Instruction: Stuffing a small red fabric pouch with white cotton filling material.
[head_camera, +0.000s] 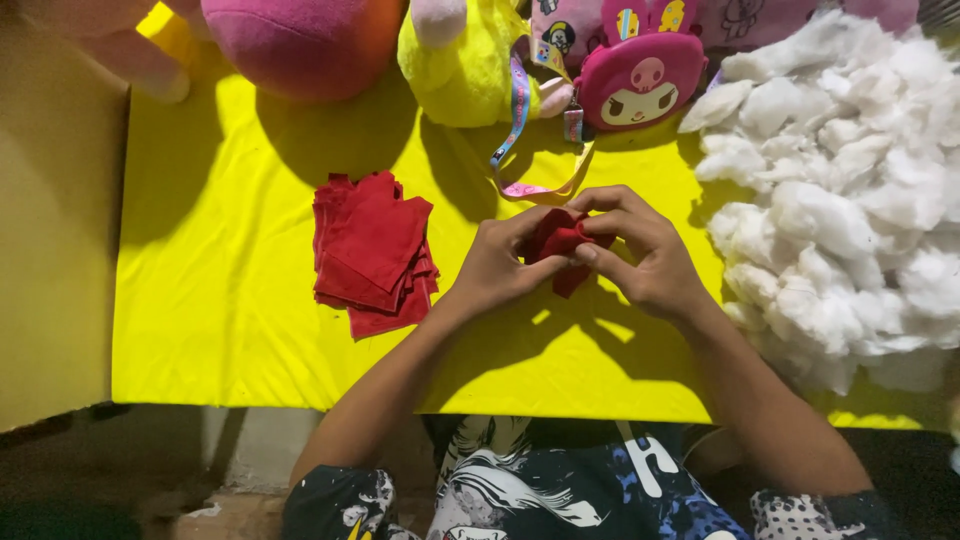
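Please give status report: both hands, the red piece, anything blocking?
Left hand and right hand both pinching a small red fabric piece over the yellow cloth. Stack of red fabric pieces left, white stuffing right. Nothing blocking.

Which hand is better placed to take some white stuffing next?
The right hand, probably. The white stuffing lies just beside it, while the left hand is farther away. Both hands hold the red cloth piece.

Half-hidden cloth, cropped toys

The red fabric piece (556, 243) is mostly buried between the left hand (497, 268) and right hand (648, 258), its shape unreadable. The pink plush (300, 40), yellow plush (462, 60) and white stuffing (850, 190) run off the frame's edges.
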